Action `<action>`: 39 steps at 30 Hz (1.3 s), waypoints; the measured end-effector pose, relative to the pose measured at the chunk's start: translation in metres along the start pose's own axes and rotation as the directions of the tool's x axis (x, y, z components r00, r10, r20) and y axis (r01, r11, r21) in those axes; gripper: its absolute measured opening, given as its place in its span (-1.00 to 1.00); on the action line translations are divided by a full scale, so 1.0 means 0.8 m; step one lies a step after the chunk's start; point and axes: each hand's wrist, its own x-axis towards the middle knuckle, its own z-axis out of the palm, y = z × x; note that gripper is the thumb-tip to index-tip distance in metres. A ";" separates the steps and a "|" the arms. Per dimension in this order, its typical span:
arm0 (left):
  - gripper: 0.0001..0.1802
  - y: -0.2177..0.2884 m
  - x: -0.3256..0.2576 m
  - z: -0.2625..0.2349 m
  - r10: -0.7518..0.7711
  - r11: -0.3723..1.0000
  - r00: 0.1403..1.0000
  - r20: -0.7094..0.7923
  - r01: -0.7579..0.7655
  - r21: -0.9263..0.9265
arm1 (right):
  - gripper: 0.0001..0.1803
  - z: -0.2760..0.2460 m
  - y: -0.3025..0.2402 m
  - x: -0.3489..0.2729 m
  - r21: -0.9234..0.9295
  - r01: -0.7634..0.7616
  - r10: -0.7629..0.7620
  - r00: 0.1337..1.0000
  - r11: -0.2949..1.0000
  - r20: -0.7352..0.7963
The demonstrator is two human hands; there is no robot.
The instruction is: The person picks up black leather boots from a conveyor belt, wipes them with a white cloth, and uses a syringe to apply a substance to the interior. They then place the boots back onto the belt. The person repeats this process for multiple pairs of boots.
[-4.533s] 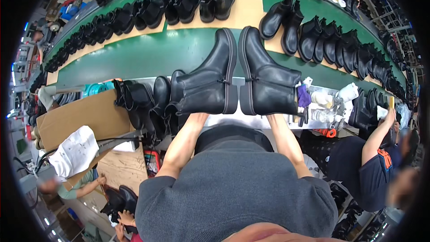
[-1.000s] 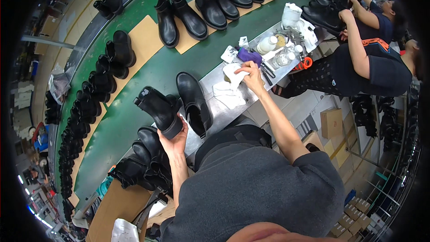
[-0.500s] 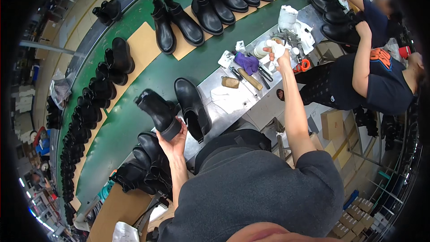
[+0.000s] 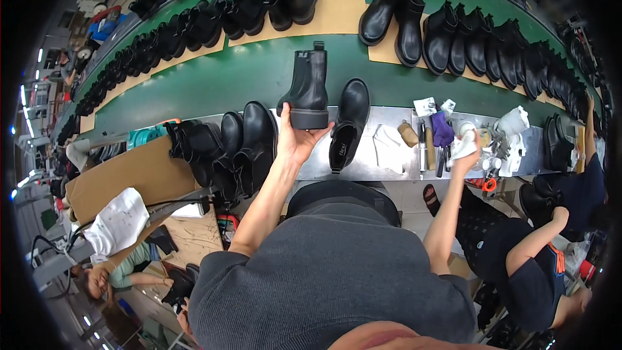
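My left hand [image 4: 298,142] is closed round the sole of a black ankle boot [image 4: 308,87], raised upright over the work surface. The boot's mate [image 4: 355,111] rests just to its right, opening toward me. Out to the right, my right hand [image 4: 468,157] grips a crumpled white cloth [image 4: 463,145] above the tools. Close by are a purple cloth [image 4: 442,131], a tan block [image 4: 407,134], some long-handled tools [image 4: 430,148] and orange-handled scissors [image 4: 489,185]. A flat white cloth [image 4: 389,149] lies between the second boot and the tan block.
Black boots [image 4: 256,139] crowd the bench at my left, beside a cardboard sheet [image 4: 129,175]. More boots [image 4: 440,39] line the far side of the green conveyor [image 4: 240,78] on cardboard. Co-workers handle footwear at the right [image 4: 538,272] and lower left [image 4: 129,272].
My view has swung round to the right. The boot in my left hand has gone from tilted to upright. The white cloth stays in my right hand, over the tools.
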 end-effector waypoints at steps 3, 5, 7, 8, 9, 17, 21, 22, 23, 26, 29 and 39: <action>-0.34 -0.005 0.004 0.008 0.015 0.997 0.999 0.034 -0.017 0.072 | -0.64 -0.069 0.041 0.094 0.090 -0.464 0.462 0.886 0.881 0.041; -0.33 -0.006 0.000 0.014 0.061 0.992 0.997 0.040 -0.065 0.110 | -0.53 -0.071 0.020 0.113 -0.097 -0.255 0.263 0.961 0.962 0.082; -0.32 -0.006 -0.009 0.019 0.153 0.974 0.988 0.033 -0.156 0.162 | -0.49 0.013 -0.090 0.068 -0.276 -0.028 0.128 0.928 0.961 0.351; -0.31 -0.010 -0.010 0.026 0.181 0.962 0.982 0.049 -0.187 0.201 | -0.49 0.048 -0.113 0.036 -0.110 -0.009 0.056 0.900 0.994 0.431; -0.30 -0.013 -0.011 0.031 0.213 0.945 0.975 0.061 -0.222 0.242 | -0.42 0.090 -0.157 0.003 0.110 -0.329 0.194 0.759 0.938 0.621; -0.29 -0.029 -0.030 0.059 0.498 0.781 0.864 0.071 -0.483 0.396 | -0.51 0.252 -0.265 -0.112 0.197 -0.368 0.036 0.540 0.909 0.841; -0.10 -0.036 -0.032 0.062 0.752 0.339 0.631 0.191 -0.619 0.709 | -0.61 0.261 -0.252 -0.119 0.160 -0.347 0.072 0.570 0.924 0.818; -0.09 -0.037 -0.033 0.059 0.759 0.318 0.620 0.200 -0.621 0.716 | -0.67 0.260 -0.258 -0.120 0.077 -0.200 0.050 0.563 0.977 0.825; -0.09 -0.038 -0.034 0.055 0.765 0.297 0.609 0.211 -0.623 0.724 | -0.74 0.260 -0.267 -0.120 -0.006 -0.045 0.030 0.554 0.999 0.832; -0.11 -0.040 -0.034 0.060 0.797 0.251 0.556 0.237 -0.661 0.707 | -0.63 0.262 -0.274 -0.109 0.066 -0.233 0.061 0.500 0.970 0.864; -0.12 -0.031 -0.030 0.057 0.748 0.462 0.647 0.144 -0.665 0.587 | -0.62 0.252 -0.257 -0.098 0.185 -0.630 0.122 0.411 0.754 0.904; 0.03 -0.036 -0.031 0.068 0.718 0.385 0.674 0.175 -0.593 0.708 | -0.86 0.247 -0.251 -0.099 0.321 -0.574 0.043 0.530 0.754 0.847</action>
